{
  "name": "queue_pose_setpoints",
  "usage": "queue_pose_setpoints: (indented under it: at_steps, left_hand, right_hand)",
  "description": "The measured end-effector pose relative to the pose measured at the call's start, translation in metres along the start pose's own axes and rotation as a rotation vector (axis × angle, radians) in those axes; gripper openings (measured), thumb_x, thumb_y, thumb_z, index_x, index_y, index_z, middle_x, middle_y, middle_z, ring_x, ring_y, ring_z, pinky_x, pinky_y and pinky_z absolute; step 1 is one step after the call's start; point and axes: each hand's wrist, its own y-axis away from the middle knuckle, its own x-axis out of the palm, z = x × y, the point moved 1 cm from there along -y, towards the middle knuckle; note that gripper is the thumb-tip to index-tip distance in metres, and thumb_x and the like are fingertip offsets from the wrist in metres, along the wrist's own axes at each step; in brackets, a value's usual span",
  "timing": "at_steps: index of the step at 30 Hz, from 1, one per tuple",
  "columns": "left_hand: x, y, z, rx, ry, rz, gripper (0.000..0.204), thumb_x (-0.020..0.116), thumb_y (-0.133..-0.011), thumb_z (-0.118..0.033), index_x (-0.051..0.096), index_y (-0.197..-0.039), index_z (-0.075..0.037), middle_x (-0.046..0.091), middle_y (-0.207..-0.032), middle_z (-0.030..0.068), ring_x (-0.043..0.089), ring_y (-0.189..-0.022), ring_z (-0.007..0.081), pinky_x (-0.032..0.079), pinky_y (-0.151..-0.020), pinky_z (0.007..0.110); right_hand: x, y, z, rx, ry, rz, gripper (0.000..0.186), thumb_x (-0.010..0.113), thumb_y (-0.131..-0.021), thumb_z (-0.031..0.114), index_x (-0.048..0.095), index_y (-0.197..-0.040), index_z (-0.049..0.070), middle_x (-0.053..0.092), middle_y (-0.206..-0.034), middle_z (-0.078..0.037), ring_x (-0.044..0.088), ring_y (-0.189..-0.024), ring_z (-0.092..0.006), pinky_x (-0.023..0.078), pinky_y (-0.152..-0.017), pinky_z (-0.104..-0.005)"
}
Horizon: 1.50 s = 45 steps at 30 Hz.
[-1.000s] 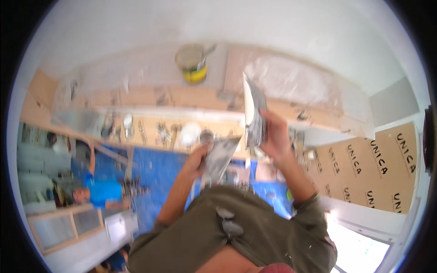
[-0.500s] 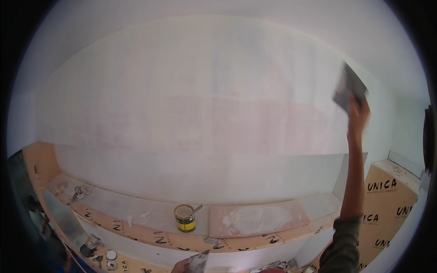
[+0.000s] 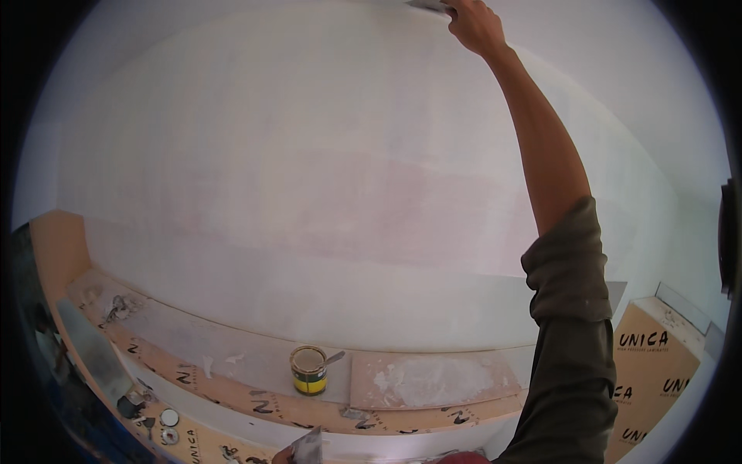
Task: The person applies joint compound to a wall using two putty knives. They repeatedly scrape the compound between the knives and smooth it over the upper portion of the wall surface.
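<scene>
My right arm reaches far up, and my right hand (image 3: 475,25) is closed round a flat filling knife (image 3: 430,6) near the top of the wall (image 3: 325,178). The blade is partly cut off by the upper edge of the picture. Low in view, my left hand (image 3: 284,457) grips a second filling knife (image 3: 308,446), its grey blade tilted upward; most of that hand is out of the picture. The wall is whitish with faint pink and grey patches.
On the ledge below the wall stands a yellow and black tin (image 3: 309,373) with a scraper handle (image 3: 335,358) sticking out. Beside it lies a whitish-smeared board (image 3: 433,379). Crumpled scraps (image 3: 122,308) lie at the left. A cardboard-covered box (image 3: 657,371) stands right; small pots (image 3: 169,417) sit lower left.
My right hand has moved up and to the left with its filling knife, from the wall's right side to its top edge. My left hand has shifted slightly left and down.
</scene>
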Motion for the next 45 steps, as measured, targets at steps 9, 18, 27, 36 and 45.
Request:
queue_pose_setpoints:
  at_steps: [9,18,27,36,45]
  left_hand:
    - [-0.027,-0.026,-0.007,0.032,0.001,-0.011,0.03,0.042,-0.095,-0.017,0.057,-0.115,-0.001,0.059,-0.075,0.0036,0.049,-0.056,0.01,0.042,-0.049,0.023]
    - [-0.047,-0.041,-0.007,0.044,0.016,-0.016,0.031,0.042,-0.095,-0.017,0.056,-0.116,0.001,0.062,-0.081,0.0055,0.055,-0.063,0.0117,0.048,-0.056,0.024]
    - [-0.053,-0.053,-0.017,0.115,0.022,0.009,0.04,0.037,-0.092,-0.015,0.044,-0.126,0.006,0.057,-0.116,0.0168,0.057,-0.108,0.0289,0.043,-0.097,0.042]
    - [-0.039,-0.012,-0.018,0.151,-0.068,0.051,0.037,0.041,-0.092,-0.015,0.048,-0.121,0.006,0.059,-0.112,0.0172,0.06,-0.102,0.0281,0.046,-0.092,0.042]
    - [-0.036,0.027,-0.008,0.164,-0.093,0.059,0.033,0.047,-0.09,-0.017,0.053,-0.117,0.001,0.062,-0.106,0.0132,0.062,-0.096,0.024,0.049,-0.087,0.038]
  right_hand:
    - [0.027,-0.004,0.006,-0.001,0.14,-0.001,0.027,0.054,-0.08,0.003,0.068,-0.103,0.008,0.066,-0.088,-0.019,0.063,-0.083,-0.0359,0.052,-0.071,-0.0451]
    - [0.043,0.013,0.003,-0.22,0.165,-0.181,0.022,0.055,-0.076,0.0,0.068,-0.092,0.005,0.067,-0.085,-0.019,0.063,-0.078,-0.0337,0.051,-0.068,-0.0452]
    - [0.031,0.124,0.05,-0.114,0.22,0.069,0.04,0.054,-0.072,-0.003,0.069,-0.103,0.018,0.067,-0.076,-0.01,0.063,-0.065,-0.0294,0.05,-0.057,-0.0392]
    - [-0.008,0.28,0.134,-0.172,-0.004,0.089,0.033,0.055,-0.069,-0.009,0.064,-0.097,0.007,0.068,-0.097,-0.008,0.065,-0.078,-0.0242,0.052,-0.062,-0.0335]
    - [-0.041,0.368,0.185,0.154,-0.296,0.377,0.032,0.053,-0.07,-0.009,0.066,-0.093,0.009,0.067,-0.086,-0.012,0.065,-0.071,-0.0265,0.051,-0.061,-0.0361]
